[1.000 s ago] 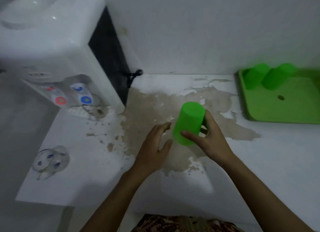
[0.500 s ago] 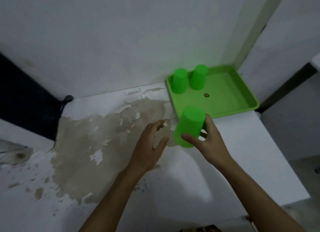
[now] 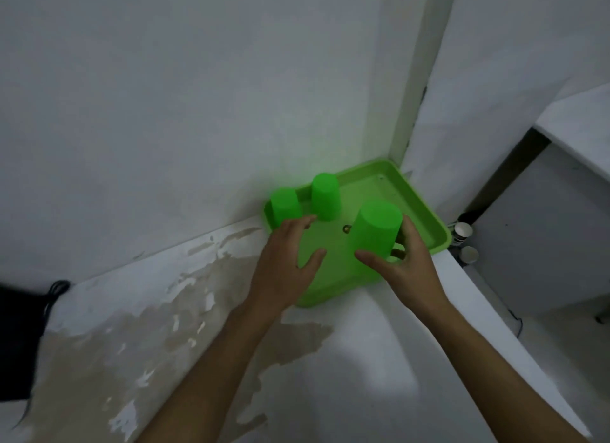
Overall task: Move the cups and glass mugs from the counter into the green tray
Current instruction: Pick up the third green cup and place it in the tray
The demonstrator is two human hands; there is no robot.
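Right hand (image 3: 404, 264) grips inverted green plastic cup (image 3: 376, 233) over square green plastic tray (image 3: 425, 211); left hand (image 3: 285, 261) hovers, fingers spread wide, holding nothing

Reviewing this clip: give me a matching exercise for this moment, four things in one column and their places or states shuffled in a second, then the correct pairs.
Things:
1. right hand
2. left hand
3. two upside-down cups
4. green tray

States:
A. stand at the tray's far left end
B. sits on the counter in the wall corner
C. open, holding nothing, above the tray's near left part
D. holds an upside-down green cup over the tray

Pairs: 1-D, 2-C, 3-A, 4-B
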